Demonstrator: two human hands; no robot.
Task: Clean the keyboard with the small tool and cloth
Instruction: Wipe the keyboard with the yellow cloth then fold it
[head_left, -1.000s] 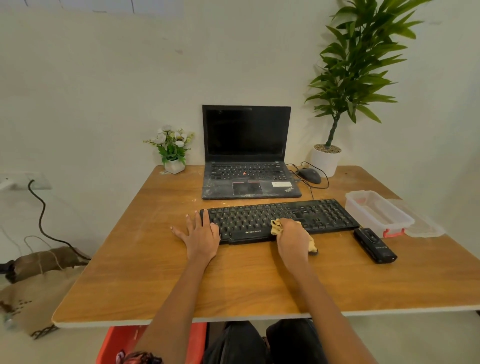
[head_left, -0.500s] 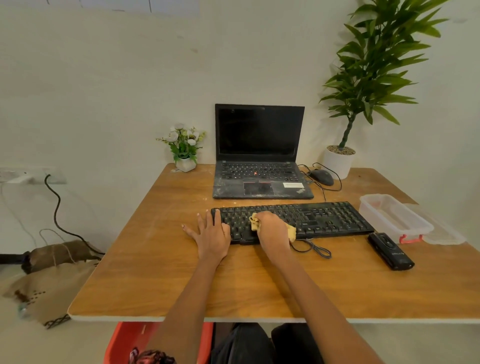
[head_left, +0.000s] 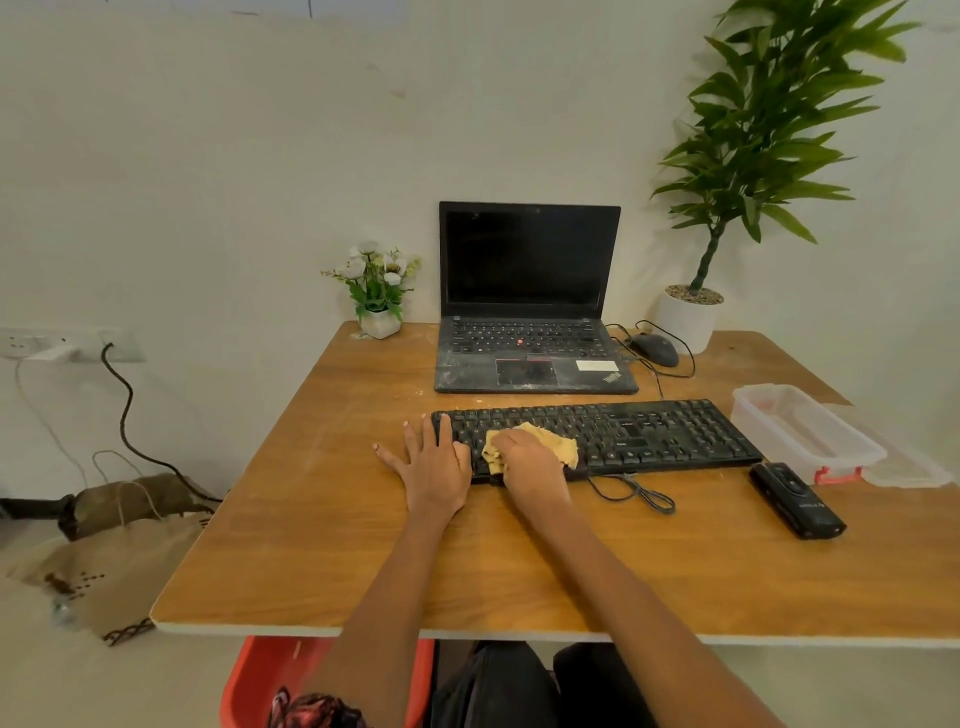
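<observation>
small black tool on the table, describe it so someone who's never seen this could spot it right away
Start at the wooden table and find the black keyboard in front of the laptop. Just past the keyboard's right end, nearer the person, lies the small black tool. Unlike the clear plastic box beside it, it is a solid, dark, narrow bar.

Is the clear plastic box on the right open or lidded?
Open: the clear plastic box shows a bare rim, and its lid lies flat beside it.

Two plants (head_left: 769, 119) (head_left: 376, 283), one keyboard (head_left: 649, 431), one laptop (head_left: 530, 312).
</observation>
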